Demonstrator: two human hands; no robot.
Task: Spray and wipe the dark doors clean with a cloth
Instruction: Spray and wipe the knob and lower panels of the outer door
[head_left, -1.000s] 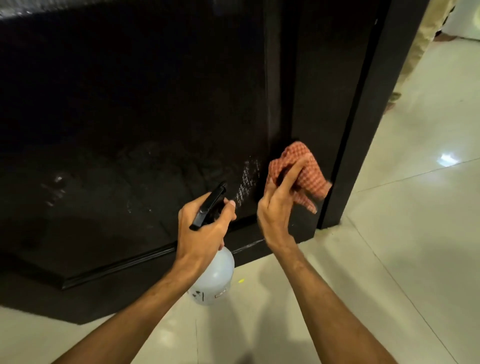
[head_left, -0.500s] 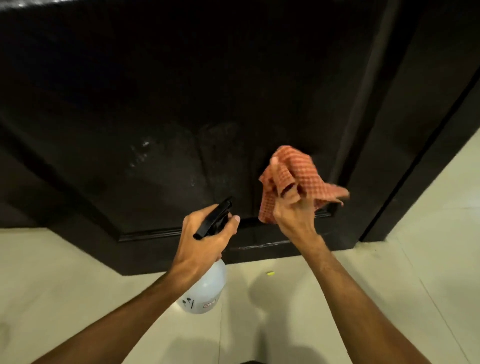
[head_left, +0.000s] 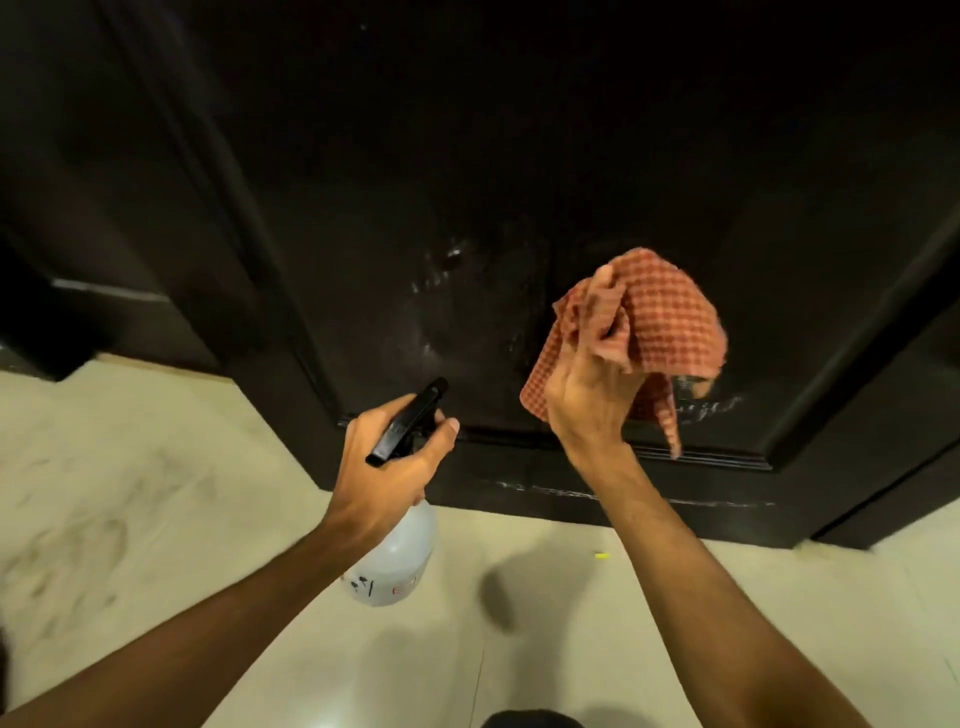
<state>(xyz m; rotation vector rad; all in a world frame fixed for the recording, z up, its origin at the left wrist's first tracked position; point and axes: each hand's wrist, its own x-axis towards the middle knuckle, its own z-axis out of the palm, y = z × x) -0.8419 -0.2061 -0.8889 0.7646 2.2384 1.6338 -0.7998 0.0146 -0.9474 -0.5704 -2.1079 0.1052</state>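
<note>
head view: the dark door (head_left: 467, 156) fills the upper two thirds of the frame; its top is cut off by the frame edge. panel detail is lost in the low light, and only the moulding along the bottom is made out. faint wet streaks (head_left: 441, 275) are seen at centre, with more smears (head_left: 711, 408) just right of the cloth and along the bottom rail.

the left hand (head_left: 387, 467), lower centre, is wrapped round the neck of the spray bottle (head_left: 395, 561). the black spray head (head_left: 410, 415) sticks out above the knuckles, pointed up at the door. the trigger is hidden by the fingers, so it cannot be told whether it is pressed. the bottle's translucent body hangs below the hand; its print is too blurred to read.

the right hand (head_left: 589, 395), centre right, is closed on the red checked cloth (head_left: 670, 322), which is bunched up against the door's lower right panel. the fingertips are buried in the folds. whether cloth and door are touching cannot be told.

the pale tiled floor (head_left: 156, 467) covers the lower frame, with a small yellow speck (head_left: 601, 556) near the door's foot. a dark shape at the bottom edge is cut off and not identified.
</note>
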